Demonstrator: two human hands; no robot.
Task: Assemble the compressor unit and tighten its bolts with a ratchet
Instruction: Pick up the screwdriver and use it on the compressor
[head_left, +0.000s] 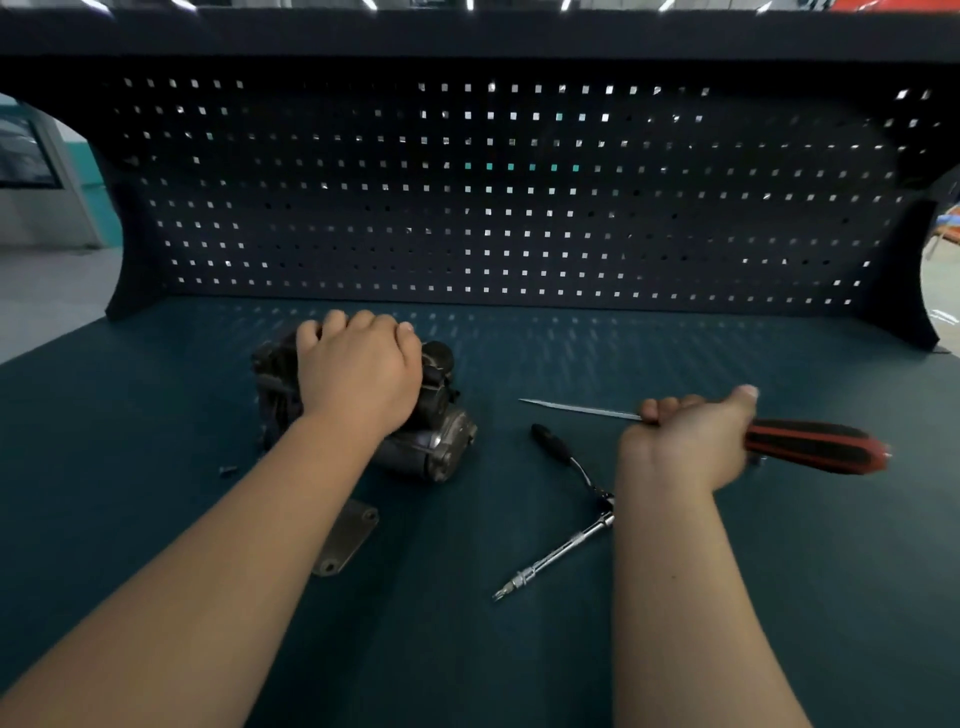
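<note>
A dark metal compressor unit (441, 431) sits on the green bench mat, left of centre. My left hand (358, 374) lies over its top with the fingers curled round the far side, holding it. My right hand (685, 441) grips a screwdriver with a red and black handle (815, 447); its thin shaft (576, 409) points left towards the compressor. A ratchet with a black grip and a chrome extension (561, 551) lies on the mat between my forearms, partly hidden under the right wrist. A flat grey cover plate (350, 535) with bolt holes lies in front of the compressor.
A small dark bolt (227, 471) lies on the mat left of my left forearm. A dark pegboard (493, 208) rises along the back edge of the bench. The mat (675, 338) stretches open to the right and front.
</note>
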